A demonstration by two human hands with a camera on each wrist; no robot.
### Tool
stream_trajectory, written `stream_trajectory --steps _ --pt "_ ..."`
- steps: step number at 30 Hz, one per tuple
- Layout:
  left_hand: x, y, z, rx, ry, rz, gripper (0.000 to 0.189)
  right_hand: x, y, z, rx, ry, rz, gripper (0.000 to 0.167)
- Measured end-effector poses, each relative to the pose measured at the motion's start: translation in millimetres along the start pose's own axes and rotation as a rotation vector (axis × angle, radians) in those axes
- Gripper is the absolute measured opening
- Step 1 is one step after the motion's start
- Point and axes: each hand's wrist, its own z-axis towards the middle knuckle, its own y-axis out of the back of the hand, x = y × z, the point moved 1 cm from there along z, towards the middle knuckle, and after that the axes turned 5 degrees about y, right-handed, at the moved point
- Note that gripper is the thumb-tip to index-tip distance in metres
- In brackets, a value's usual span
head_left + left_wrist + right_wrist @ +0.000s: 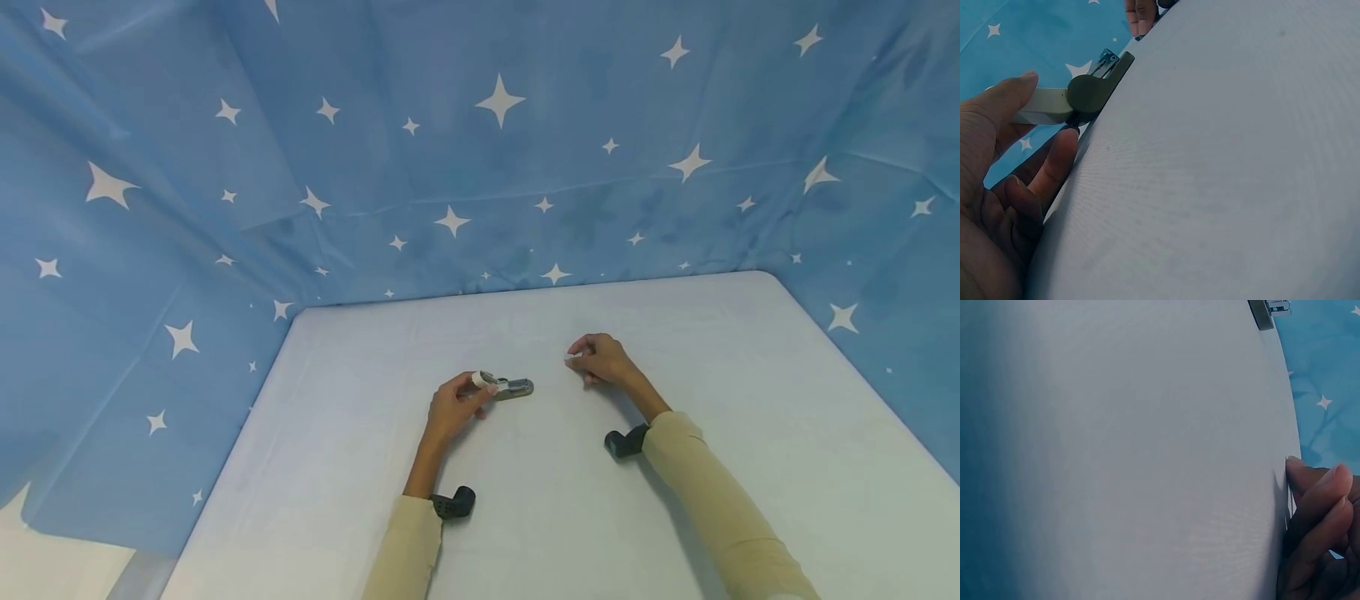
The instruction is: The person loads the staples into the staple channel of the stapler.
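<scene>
A small stapler (514,388) with a grey-green base and a white top arm (1044,105) lies opened up on the white table, its metal magazine (1106,60) exposed. My left hand (453,408) grips the raised white arm between thumb and fingers, the other fingers curled below it. To the right, apart from the stapler, my right hand (604,360) pinches a small pale piece (569,357) just above or against the tabletop; its exact kind is too small to tell. In the right wrist view the right fingers (1319,506) hide most of it, and only the stapler's end (1262,314) shows.
The white-covered table (525,500) has a rounded far corner at the right. A blue curtain with white stars (495,167) hangs along the back and both sides. Dark wrist cameras (454,503) are strapped near both sleeves.
</scene>
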Motion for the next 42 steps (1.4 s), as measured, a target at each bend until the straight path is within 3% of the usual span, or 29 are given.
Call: stream_trajectory --steps 13,21,26,35,42 --pt "1.9 -0.8 0.2 -0.003 -0.013 -0.015 0.034 2 0 -5.2 0.004 -0.019 0.065 0.028" --pt "3.8 -0.9 1.7 -0.007 -0.018 -0.025 0.034 11 -4 -11.7 0.040 0.021 0.209 0.026" --pt "3.2 -1.2 1.0 0.000 -0.014 -0.034 0.035 15 -9 -13.6 0.072 0.051 0.204 0.021" --pt "2.7 -1.3 1.1 -0.006 -0.025 -0.029 0.033 25 -16 -20.2 0.127 0.168 0.182 0.020" --pt "0.9 -1.1 0.8 -0.006 -0.022 -0.022 0.033 31 -31 -18.0 0.112 0.274 0.175 0.019"
